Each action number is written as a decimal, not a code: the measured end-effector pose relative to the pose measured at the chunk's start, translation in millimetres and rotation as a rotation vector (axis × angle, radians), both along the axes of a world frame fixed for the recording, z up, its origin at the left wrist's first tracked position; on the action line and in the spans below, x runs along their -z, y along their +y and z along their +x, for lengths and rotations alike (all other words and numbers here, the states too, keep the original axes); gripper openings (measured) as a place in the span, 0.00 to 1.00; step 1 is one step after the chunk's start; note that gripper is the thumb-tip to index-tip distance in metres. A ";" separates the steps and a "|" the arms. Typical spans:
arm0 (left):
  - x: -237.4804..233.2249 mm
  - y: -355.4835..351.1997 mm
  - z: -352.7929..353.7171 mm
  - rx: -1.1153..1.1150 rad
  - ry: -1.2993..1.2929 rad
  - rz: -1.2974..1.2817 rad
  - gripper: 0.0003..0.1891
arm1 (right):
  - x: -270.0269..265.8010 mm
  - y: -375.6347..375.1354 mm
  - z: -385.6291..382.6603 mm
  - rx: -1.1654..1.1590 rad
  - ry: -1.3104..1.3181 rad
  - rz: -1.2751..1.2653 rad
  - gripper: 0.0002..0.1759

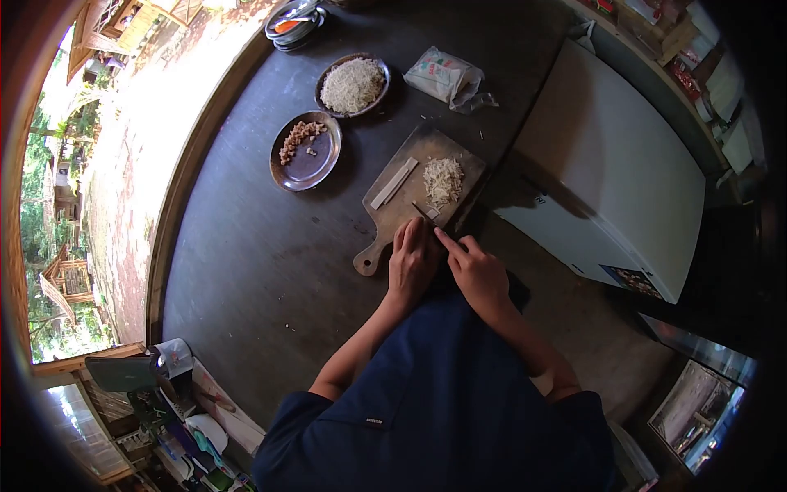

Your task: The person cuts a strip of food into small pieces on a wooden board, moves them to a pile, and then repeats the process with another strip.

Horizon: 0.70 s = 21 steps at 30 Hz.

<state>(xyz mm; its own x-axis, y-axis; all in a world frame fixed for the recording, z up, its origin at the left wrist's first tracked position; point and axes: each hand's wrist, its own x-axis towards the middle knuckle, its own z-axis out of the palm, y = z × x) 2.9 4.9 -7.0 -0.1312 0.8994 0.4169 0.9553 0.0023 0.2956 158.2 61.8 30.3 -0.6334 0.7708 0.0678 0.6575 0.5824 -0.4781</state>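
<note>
On the dark table lies a wooden cutting board (392, 215) with a handle. A pile of thin pale shreds (443, 181) sits on its right part, and pale strips (394, 182) lie to the left of the pile. My right hand (478, 275) is closed on a knife (423, 215), its index finger stretched along the knife toward the blade. Beside it, my left hand (412, 261) has its fingers bent together at the board's near edge, close to the blade. A small pale piece (433, 213) lies by the blade; what the left fingers hold is hidden.
Beyond the board are a plate (320, 170) with brown pieces, a plate (382, 97) of pale shreds and a plastic bag (443, 75). Stacked dishes (293, 37) stand at the far edge. A white appliance (607, 156) is on the right.
</note>
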 end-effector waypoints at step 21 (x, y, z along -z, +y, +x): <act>9.2 -2.7 -4.9 0.023 -0.033 -0.010 0.17 | -1.9 -6.5 2.7 0.031 0.007 0.015 0.31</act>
<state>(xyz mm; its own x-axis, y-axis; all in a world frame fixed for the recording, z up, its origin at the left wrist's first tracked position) -2.0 2.2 -16.2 -0.1239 0.9064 0.4039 0.9450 -0.0165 0.3267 160.8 55.3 32.2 -0.6084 0.7892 0.0844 0.6721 0.5688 -0.4740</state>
